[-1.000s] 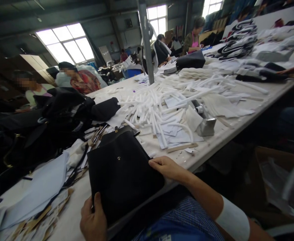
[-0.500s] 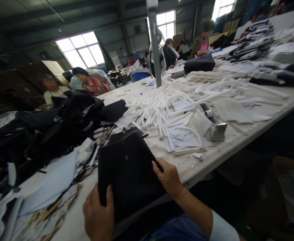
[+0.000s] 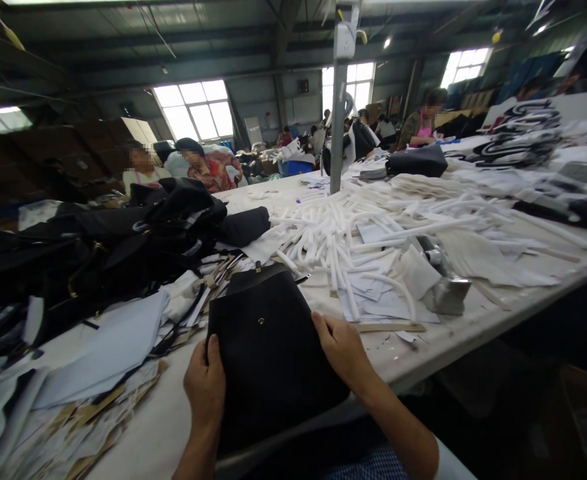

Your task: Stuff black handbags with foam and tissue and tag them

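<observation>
A black bag [image 3: 273, 360] with a small gold-coloured ring fitting on its front lies at the near edge of the table, its top pointing away from me. My left hand [image 3: 204, 383] grips its left side, thumb on the front and fingers behind. On the opposite side, my right hand [image 3: 341, 347] holds the edge with the thumb on top; its other fingers are partly hidden. Two small metal fittings show at the bag's far end. Just beyond it lie many white tubes [image 3: 328, 243] in a loose heap.
Black bags [image 3: 98, 240] are piled on the left, with white sheets [image 3: 108, 350] and paper scraps nearer me. A tape dispenser [image 3: 448, 290] stands at right on the table [image 3: 403, 363]. A metal post [image 3: 337, 127] rises mid-table. Several people work farther back.
My left hand has slid up the bag's left side and closed on its edge. My right hand keeps hold of the right edge. The camera view has tilted upward and shifted.
</observation>
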`<state>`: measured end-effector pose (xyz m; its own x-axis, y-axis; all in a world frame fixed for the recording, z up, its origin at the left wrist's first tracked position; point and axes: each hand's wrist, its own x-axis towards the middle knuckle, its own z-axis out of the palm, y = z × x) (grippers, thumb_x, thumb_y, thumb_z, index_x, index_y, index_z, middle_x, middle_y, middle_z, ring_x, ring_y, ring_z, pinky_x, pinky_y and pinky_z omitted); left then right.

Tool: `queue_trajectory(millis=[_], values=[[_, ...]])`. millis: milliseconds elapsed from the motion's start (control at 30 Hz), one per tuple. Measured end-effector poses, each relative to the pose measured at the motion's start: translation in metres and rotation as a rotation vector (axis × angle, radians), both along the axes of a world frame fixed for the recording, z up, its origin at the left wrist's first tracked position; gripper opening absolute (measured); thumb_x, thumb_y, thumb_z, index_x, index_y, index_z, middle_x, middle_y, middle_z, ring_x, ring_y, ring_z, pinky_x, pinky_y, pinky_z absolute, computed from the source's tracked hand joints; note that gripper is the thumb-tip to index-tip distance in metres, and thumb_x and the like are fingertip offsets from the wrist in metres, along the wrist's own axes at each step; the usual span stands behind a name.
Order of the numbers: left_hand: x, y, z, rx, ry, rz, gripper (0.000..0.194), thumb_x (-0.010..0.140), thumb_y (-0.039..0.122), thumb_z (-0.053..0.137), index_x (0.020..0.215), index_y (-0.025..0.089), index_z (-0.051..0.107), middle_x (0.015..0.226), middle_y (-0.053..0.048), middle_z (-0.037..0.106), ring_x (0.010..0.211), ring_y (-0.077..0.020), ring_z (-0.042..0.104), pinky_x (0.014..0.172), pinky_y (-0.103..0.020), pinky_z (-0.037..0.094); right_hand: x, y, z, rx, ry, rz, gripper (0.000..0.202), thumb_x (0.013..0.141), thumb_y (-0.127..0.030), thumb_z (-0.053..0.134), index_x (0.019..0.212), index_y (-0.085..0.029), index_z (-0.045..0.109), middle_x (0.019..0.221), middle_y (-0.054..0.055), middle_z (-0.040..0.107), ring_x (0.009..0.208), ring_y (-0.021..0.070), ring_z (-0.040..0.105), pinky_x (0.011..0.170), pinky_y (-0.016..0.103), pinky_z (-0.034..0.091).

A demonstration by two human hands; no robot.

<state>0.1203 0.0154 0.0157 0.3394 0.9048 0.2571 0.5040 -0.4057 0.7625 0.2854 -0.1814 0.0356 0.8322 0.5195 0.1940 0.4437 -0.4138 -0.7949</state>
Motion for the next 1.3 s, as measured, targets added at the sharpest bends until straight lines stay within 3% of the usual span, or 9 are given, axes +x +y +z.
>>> queue_trajectory(millis=[133, 267, 400, 467, 567, 700, 900, 1167, 1300], values=[[-0.001, 0.000, -0.002, -0.013, 0.007, 0.012, 0.038, 0.095, 0.052, 0.039, 0.084, 0.022, 0.059, 0.074, 0.001, 0.060, 0.073, -0.0193, 0.057, 0.069, -0.028, 0.042, 0.020, 0.032, 0.017, -0.025, -0.025, 0.004, 0.058, 0.100, -0.052, 0.035, 0.055, -0.020, 0.053, 0.057, 0.004, 0.057, 0.056, 0.0165, 0.048, 0.056, 0.031, 0.025], [-0.001, 0.005, -0.004, -0.071, 0.039, 0.027, 0.041, 0.097, 0.052, 0.035, 0.100, 0.022, 0.063, 0.091, -0.004, 0.068, 0.088, -0.0240, 0.063, 0.078, -0.032, 0.046, 0.030, 0.054, 0.019, -0.005, -0.029, -0.014, 0.054, 0.098, -0.050, 0.042, 0.054, -0.020, 0.054, 0.054, 0.002, 0.056, 0.055, 0.0150, 0.048, 0.056, 0.030, 0.025], [0.006, 0.006, 0.012, -0.078, 0.170, 0.052, 0.055, 0.096, 0.059, 0.031, 0.131, 0.023, 0.052, 0.123, -0.012, 0.066, 0.108, -0.0324, 0.062, 0.086, -0.042, 0.048, 0.029, 0.056, 0.014, 0.041, -0.032, -0.066, 0.050, 0.093, -0.053, 0.051, 0.057, -0.019, 0.056, 0.055, -0.001, 0.054, 0.055, 0.0140, 0.046, 0.056, 0.028, 0.025], [0.012, 0.008, 0.024, -0.038, 0.235, 0.050, 0.059, 0.095, 0.062, 0.029, 0.135, 0.023, 0.049, 0.132, -0.014, 0.061, 0.113, -0.0349, 0.060, 0.088, -0.046, 0.047, 0.027, 0.054, 0.013, 0.069, -0.029, -0.092, 0.046, 0.091, -0.054, 0.053, 0.061, -0.019, 0.058, 0.057, -0.001, 0.055, 0.056, 0.0140, 0.047, 0.057, 0.028, 0.027], [0.022, 0.015, 0.035, -0.005, 0.249, 0.056, 0.058, 0.095, 0.064, 0.030, 0.125, 0.022, 0.058, 0.124, -0.014, 0.065, 0.107, -0.0355, 0.062, 0.087, -0.046, 0.047, 0.024, 0.051, 0.011, 0.109, -0.008, -0.109, 0.042, 0.090, -0.055, 0.054, 0.071, -0.018, 0.064, 0.064, 0.000, 0.060, 0.061, 0.0149, 0.051, 0.060, 0.027, 0.031], [0.026, 0.025, 0.025, -0.023, 0.112, 0.040, 0.049, 0.090, 0.061, 0.045, 0.110, 0.020, 0.062, 0.103, -0.011, 0.070, 0.098, -0.0314, 0.065, 0.083, -0.040, 0.048, 0.027, 0.049, 0.008, 0.137, 0.073, -0.076, 0.049, 0.089, -0.063, 0.051, 0.076, -0.018, 0.065, 0.064, 0.000, 0.059, 0.061, 0.0155, 0.053, 0.058, 0.025, 0.035], [0.019, 0.021, 0.011, 0.000, 0.010, 0.031, 0.042, 0.091, 0.057, 0.045, 0.106, 0.022, 0.062, 0.099, -0.006, 0.070, 0.095, -0.0264, 0.065, 0.082, -0.034, 0.047, 0.044, 0.053, 0.005, 0.082, 0.158, -0.031, 0.063, 0.093, -0.068, 0.030, 0.052, -0.021, 0.043, 0.051, -0.002, 0.039, 0.053, 0.0147, 0.043, 0.049, 0.027, 0.025], [0.019, 0.017, 0.013, 0.073, 0.013, 0.033, 0.040, 0.093, 0.055, 0.041, 0.102, 0.023, 0.063, 0.095, -0.005, 0.070, 0.087, -0.0253, 0.065, 0.076, -0.032, 0.044, 0.044, 0.060, 0.024, 0.005, 0.076, -0.027, 0.062, 0.095, -0.063, 0.027, 0.050, -0.022, 0.036, 0.050, 0.000, 0.042, 0.053, 0.0157, 0.044, 0.052, 0.029, 0.023], [0.018, 0.018, 0.012, 0.013, -0.009, 0.023, 0.041, 0.095, 0.054, 0.038, 0.100, 0.022, 0.063, 0.091, -0.005, 0.070, 0.087, -0.0246, 0.064, 0.075, -0.031, 0.044, 0.034, 0.063, 0.032, -0.007, 0.003, -0.064, 0.061, 0.097, -0.059, 0.031, 0.051, -0.021, 0.043, 0.052, 0.001, 0.049, 0.055, 0.0158, 0.047, 0.054, 0.030, 0.023]])
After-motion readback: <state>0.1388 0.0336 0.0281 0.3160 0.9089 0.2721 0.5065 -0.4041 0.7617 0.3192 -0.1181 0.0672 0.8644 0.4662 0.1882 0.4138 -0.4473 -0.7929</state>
